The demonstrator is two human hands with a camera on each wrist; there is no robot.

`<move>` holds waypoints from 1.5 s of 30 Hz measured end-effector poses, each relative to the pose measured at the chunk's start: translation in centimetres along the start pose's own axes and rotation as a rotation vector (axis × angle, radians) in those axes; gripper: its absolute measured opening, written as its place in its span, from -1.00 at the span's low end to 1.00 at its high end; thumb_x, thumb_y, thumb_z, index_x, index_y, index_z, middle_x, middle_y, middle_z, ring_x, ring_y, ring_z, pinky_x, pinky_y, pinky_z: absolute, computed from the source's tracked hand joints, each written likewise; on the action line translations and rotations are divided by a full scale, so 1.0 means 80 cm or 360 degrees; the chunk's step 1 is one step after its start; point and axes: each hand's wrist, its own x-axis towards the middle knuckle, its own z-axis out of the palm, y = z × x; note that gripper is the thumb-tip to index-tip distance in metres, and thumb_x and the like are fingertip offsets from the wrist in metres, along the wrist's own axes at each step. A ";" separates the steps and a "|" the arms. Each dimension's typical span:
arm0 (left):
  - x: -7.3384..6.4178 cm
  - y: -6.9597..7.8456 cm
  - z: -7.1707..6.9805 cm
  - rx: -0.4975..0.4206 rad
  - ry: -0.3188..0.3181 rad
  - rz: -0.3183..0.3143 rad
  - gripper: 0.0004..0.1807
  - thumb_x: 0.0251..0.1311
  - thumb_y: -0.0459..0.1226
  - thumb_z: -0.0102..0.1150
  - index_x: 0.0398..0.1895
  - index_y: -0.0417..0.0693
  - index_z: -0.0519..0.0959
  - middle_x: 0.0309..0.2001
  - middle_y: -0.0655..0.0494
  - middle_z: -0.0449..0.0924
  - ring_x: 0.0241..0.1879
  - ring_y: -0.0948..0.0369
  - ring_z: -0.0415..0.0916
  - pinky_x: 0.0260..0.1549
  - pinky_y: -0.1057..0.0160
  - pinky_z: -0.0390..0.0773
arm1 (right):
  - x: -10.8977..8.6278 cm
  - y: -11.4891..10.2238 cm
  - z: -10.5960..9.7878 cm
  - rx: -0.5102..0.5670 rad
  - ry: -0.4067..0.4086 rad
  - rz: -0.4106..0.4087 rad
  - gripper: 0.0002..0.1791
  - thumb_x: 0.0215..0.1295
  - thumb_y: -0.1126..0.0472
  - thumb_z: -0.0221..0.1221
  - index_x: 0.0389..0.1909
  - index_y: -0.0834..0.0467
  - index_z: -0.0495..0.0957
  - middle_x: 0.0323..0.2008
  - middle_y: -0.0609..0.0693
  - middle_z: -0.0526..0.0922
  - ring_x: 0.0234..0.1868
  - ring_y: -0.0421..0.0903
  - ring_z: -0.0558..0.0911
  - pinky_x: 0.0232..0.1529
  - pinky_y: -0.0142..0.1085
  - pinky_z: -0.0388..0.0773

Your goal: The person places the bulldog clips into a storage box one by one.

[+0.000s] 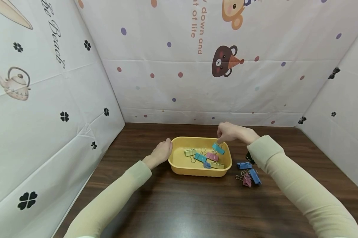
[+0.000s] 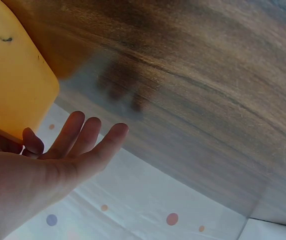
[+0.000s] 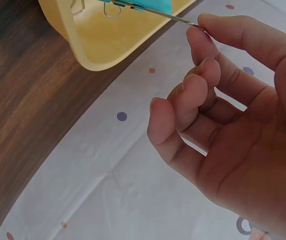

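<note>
At the left end of a yellow plastic tray (image 1: 185, 171), my left hand (image 1: 159, 152) grips the rim. In the left wrist view, its thumb and a finger meet the tray wall while the other fingers (image 2: 90, 137) reach out beneath. My right hand (image 1: 232, 132) pinches a teal binder clip (image 1: 218, 148) by its wire handle, over the tray's back right corner. The right wrist view shows thumb and forefinger on that handle (image 3: 175, 18), the other fingers loosely bent. Inside the tray lie another teal clip (image 1: 200, 157), a pink clip (image 1: 212, 156), and several yellowish and blue ones.
On the dark wood table (image 1: 179, 205), right of the tray, sit two blue binder clips (image 1: 254, 176) and a pink one (image 1: 246, 180). A black clip (image 1: 250, 157) is partly hidden by the right sleeve. Printed white sheets (image 1: 173, 89) wall the back and both sides.
</note>
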 end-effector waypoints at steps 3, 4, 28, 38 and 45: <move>0.000 0.001 0.000 -0.0002 -0.0003 -0.0001 -0.71 0.52 -0.20 -0.35 -0.16 -0.17 0.39 -0.42 0.01 0.45 -0.48 0.15 0.44 -0.57 0.24 0.43 | 0.002 0.000 0.004 -0.0008 -0.0004 0.0006 -0.63 0.13 0.25 0.23 -0.82 0.10 0.39 -0.82 -0.17 0.13 -0.73 -0.26 0.04 -0.64 -0.41 0.07; 0.000 0.001 0.000 -0.0004 -0.0004 -0.0001 -0.71 0.52 -0.20 -0.35 -0.16 -0.17 0.39 -0.43 0.01 0.45 -0.48 0.15 0.44 -0.57 0.24 0.43 | 0.003 0.000 0.005 -0.0013 -0.0002 0.0001 -0.63 0.13 0.25 0.23 -0.82 0.10 0.38 -0.83 -0.17 0.13 -0.73 -0.26 0.04 -0.64 -0.41 0.07; -0.001 -0.001 0.001 0.0002 -0.0002 -0.0003 -0.71 0.52 -0.20 -0.34 -0.17 -0.17 0.39 -0.43 0.01 0.46 -0.48 0.15 0.44 -0.55 0.23 0.44 | -0.009 0.010 0.004 0.0044 0.0024 0.0028 -0.65 0.14 0.26 0.18 -0.80 0.06 0.38 -0.80 -0.17 0.20 -0.72 -0.24 0.12 -0.62 -0.39 0.14; 0.001 -0.003 0.001 -0.0006 -0.0012 -0.0007 -0.71 0.52 -0.20 -0.35 -0.17 -0.16 0.38 -0.43 0.02 0.44 -0.47 0.14 0.44 -0.55 0.24 0.44 | -0.037 0.053 -0.002 0.0044 0.0027 0.0075 -0.92 0.10 0.31 0.22 -0.54 0.20 0.59 -0.60 0.00 0.56 -0.60 -0.19 0.38 -0.53 -0.33 0.33; 0.001 -0.001 0.000 -0.0003 0.0000 -0.0018 -0.71 0.52 -0.19 -0.36 -0.20 -0.15 0.38 -0.44 0.02 0.44 -0.48 0.14 0.43 -0.55 0.23 0.43 | -0.057 0.081 -0.004 0.0051 -0.0047 0.0163 -0.87 0.14 0.27 0.25 -0.56 0.16 0.63 -0.72 -0.09 0.50 -0.70 -0.23 0.34 -0.62 -0.37 0.33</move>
